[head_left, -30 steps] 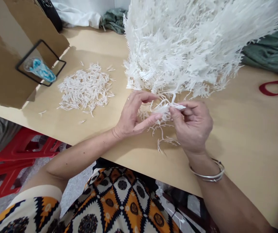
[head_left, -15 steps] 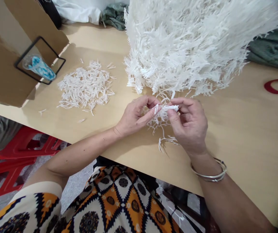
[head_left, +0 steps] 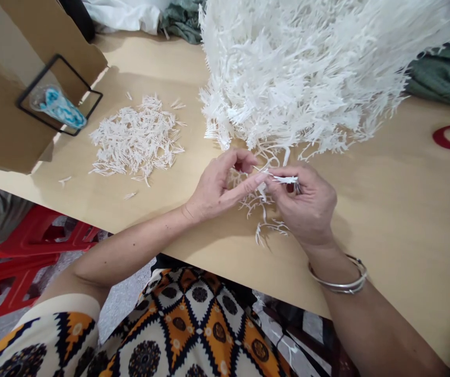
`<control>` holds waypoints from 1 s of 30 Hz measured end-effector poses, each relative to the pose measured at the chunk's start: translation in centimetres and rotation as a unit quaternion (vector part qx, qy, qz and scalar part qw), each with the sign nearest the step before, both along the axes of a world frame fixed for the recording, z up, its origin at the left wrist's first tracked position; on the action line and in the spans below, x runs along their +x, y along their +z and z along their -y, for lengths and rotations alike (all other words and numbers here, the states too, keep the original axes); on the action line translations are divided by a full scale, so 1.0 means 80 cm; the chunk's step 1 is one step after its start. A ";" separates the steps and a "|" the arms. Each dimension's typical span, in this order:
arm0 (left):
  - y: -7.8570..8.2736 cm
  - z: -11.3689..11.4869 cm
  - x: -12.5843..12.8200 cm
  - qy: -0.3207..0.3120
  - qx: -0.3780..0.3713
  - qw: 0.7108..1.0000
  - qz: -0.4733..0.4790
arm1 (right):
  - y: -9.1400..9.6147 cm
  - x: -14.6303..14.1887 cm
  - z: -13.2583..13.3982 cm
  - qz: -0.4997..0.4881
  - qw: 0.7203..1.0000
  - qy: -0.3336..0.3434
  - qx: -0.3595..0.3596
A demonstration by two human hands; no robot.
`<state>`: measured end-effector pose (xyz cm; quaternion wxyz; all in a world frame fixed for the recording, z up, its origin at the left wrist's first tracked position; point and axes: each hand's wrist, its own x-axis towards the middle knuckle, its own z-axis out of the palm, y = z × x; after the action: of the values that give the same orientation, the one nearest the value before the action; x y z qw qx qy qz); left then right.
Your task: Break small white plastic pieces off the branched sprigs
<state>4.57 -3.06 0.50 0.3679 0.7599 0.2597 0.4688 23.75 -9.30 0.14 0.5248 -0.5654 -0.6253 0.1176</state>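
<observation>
Above the tan counter [head_left: 385,220], the right hand [head_left: 307,204] pinches thin white plastic-like sprigs [head_left: 285,179]; left hand [head_left: 219,186] alongside, grip unclear. Separating seemingly needs gentle pulls.

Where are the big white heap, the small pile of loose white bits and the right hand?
Big white heap [head_left: 299,78]: head view, middle of its spiky mass.
Small pile of loose white bits [head_left: 136,137]: head view, middle of the pile.
Right hand [head_left: 309,207]: head view, middle of the hand.

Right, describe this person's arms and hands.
The left hand and right hand are gloveless. A short sleeve patterned in orange, white and near-black ends in a plain cream cuff on the left arm; silver-coloured bangles circle the right wrist.
</observation>
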 end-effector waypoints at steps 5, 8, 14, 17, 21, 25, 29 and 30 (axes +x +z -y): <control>-0.011 -0.004 0.004 -0.016 0.041 0.998 -0.042 | 0.001 0.004 0.001 0.066 0.996 0.025 0.060; -0.012 -0.006 0.003 -0.003 0.068 0.993 -0.093 | -0.001 0.005 -0.001 0.083 0.995 0.009 0.059; 0.000 -0.004 -0.002 -0.091 0.078 0.985 -0.126 | -0.009 0.008 -0.007 0.103 0.994 -0.040 0.009; 0.010 0.014 0.001 -0.148 0.126 0.967 -0.167 | -0.013 0.026 -0.014 0.038 0.992 -0.107 -0.051; 0.010 0.017 0.002 -0.058 0.137 0.981 -0.122 | -0.019 0.046 -0.021 -0.097 0.987 -0.103 -0.074; -0.008 -0.044 -0.034 0.332 0.128 0.935 0.014 | -0.020 0.035 -0.020 -0.267 0.960 0.005 -0.087; -0.018 -0.098 -0.079 0.421 0.153 0.893 -0.043 | -0.015 0.020 -0.016 -0.333 0.937 0.055 -0.087; -0.016 -0.098 -0.082 0.419 0.156 0.893 -0.051 | -0.015 0.018 -0.015 -0.336 0.936 0.058 -0.083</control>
<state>-1.95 4.77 -0.78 -0.0001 0.6510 0.4962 0.5744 25.21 -8.08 -1.04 0.6475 -0.4974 -0.4322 0.3827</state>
